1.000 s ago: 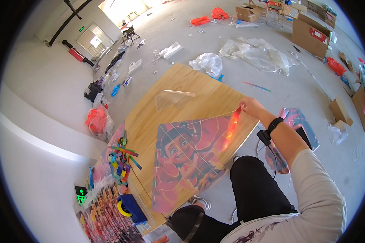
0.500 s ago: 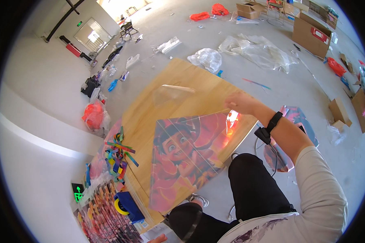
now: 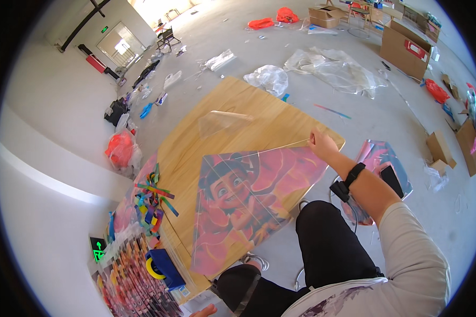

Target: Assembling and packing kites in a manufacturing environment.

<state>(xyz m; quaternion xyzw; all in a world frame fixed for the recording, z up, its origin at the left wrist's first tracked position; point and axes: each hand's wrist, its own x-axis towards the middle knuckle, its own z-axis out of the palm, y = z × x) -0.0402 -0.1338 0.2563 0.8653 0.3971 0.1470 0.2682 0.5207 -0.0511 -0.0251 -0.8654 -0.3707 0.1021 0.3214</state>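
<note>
A diamond-shaped kite [image 3: 232, 203] printed with a cartoon character in pink and red lies flat across the wooden table [image 3: 188, 132]. Thin rods cross the kite. My right hand [image 3: 322, 145] is closed at the kite's right corner, around the end of a thin rod [image 3: 280, 148] that runs along the upper edge. The fingers cover the rod's tip. At the bottom edge of the picture only part of my left hand [image 3: 205, 310] shows, below the table, with its fingers stretched out and nothing seen in them.
Rainbow ribbons [image 3: 152, 203] lie on the table's left side, near a blue tape dispenser [image 3: 164, 269] and a stack of printed kites [image 3: 135, 280]. A clear plastic piece [image 3: 222, 121] lies at the far side. A phone [image 3: 391, 180] rests on another printed kite at right.
My right hand has moved right and toward me, to the kite's right corner. That corner lies flatter now, and its bright glare is gone. My left hand has barely moved.
</note>
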